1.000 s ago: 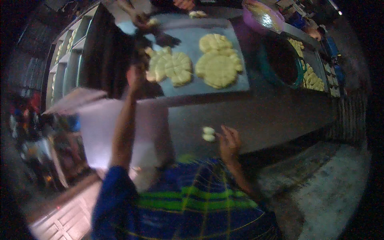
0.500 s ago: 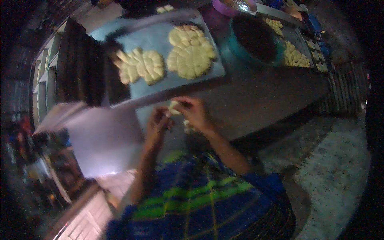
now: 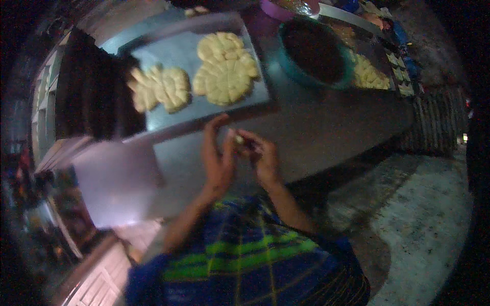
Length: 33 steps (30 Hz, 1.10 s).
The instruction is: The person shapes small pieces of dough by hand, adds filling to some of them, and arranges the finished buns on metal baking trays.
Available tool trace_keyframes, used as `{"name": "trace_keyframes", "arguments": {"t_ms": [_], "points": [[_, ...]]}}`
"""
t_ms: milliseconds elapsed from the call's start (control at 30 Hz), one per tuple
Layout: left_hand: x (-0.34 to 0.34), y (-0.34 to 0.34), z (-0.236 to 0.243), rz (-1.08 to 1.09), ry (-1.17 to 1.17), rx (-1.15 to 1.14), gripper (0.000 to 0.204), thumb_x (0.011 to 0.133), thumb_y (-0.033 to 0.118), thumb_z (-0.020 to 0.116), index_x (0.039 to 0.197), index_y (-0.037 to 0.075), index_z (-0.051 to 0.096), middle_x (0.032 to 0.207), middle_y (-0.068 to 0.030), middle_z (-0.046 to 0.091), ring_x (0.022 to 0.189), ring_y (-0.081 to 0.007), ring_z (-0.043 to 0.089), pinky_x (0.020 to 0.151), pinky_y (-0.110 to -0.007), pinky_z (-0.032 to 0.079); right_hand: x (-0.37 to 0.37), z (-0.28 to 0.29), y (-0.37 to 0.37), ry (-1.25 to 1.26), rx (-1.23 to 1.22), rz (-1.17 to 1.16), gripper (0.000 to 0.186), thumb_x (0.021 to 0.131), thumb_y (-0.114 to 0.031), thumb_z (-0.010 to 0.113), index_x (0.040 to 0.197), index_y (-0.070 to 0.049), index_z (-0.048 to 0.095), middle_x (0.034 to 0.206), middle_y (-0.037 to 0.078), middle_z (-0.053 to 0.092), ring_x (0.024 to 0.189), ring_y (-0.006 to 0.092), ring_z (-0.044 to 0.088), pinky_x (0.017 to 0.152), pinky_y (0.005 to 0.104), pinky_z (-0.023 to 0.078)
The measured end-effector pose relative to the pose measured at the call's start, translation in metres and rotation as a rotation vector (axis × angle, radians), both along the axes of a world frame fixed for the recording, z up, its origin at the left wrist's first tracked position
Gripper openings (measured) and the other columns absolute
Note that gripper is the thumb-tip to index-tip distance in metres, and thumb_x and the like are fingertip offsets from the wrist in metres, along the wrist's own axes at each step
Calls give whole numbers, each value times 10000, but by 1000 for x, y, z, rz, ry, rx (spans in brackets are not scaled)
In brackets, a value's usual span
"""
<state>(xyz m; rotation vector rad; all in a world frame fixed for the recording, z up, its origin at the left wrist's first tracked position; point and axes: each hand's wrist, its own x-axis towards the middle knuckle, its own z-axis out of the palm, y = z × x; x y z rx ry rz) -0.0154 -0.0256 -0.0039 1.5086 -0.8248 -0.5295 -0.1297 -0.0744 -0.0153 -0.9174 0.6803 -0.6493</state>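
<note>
Dough piece (image 3: 239,139) pinched in right hand (image 3: 265,158); left hand (image 3: 219,166) spread beside it; shaped dough (image 3: 225,76) on baking tray (image 3: 171,48) beyond.

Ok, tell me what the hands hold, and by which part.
The right hand seems to pinch a small pale piece, likely dough; blur hides where it's gripped. The left hand shows no clear hold.

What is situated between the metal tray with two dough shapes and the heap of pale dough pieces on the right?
A round teal basin, dark inside, lies between the metal tray and the dough heap; the head view shows it.
</note>
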Motion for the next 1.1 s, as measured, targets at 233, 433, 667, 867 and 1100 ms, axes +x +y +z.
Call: {"name": "trace_keyframes", "arguments": {"t_ms": [233,433,667,867,1100], "points": [[-39,-20,-28,-324,-687,-168,165,844,215,655,914,67,628,859,-104,633,832,-341,614,757,-487,488,-46,-57,-7,-354,489,6,401,903,-427,676,1084,-79,593,1143,43,593,978,178,595,896,348,506],[-50,-45,-24,-555,106,-7,358,893,338,629,1105,50,618,1008,-111,665,940,-291,639,827,-406,497,-86,-86,-34,-269,198,38,432,891,-410,693,1153,-79,597,1142,42,600,956,185,604,861,340,520],[-46,-8,-48,-517,445,229,390,962,286,597,1275,56,568,1173,-105,656,1149,-238,591,1006,-361,426,-106,57,-226,546,-633,77,290,874,-127,690,1137,-4,677,1042,84,706,911,182,662,813,315,535],[-14,42,-50,-229,646,431,220,961,219,601,1102,57,653,1100,-87,666,1072,-202,607,953,-362,460,-91,53,-373,1098,-1389,824,254,851,-101,677,1099,-63,712,903,72,734,781,120,641,697,292,494],[-5,94,-67,143,526,289,205,944,201,620,1075,45,645,1021,-68,667,944,-175,631,883,-325,487,-78,11,-397,937,-1020,993,232,846,-68,665,1069,-51,725,893,58,735,777,119,631,690,307,495]]}}
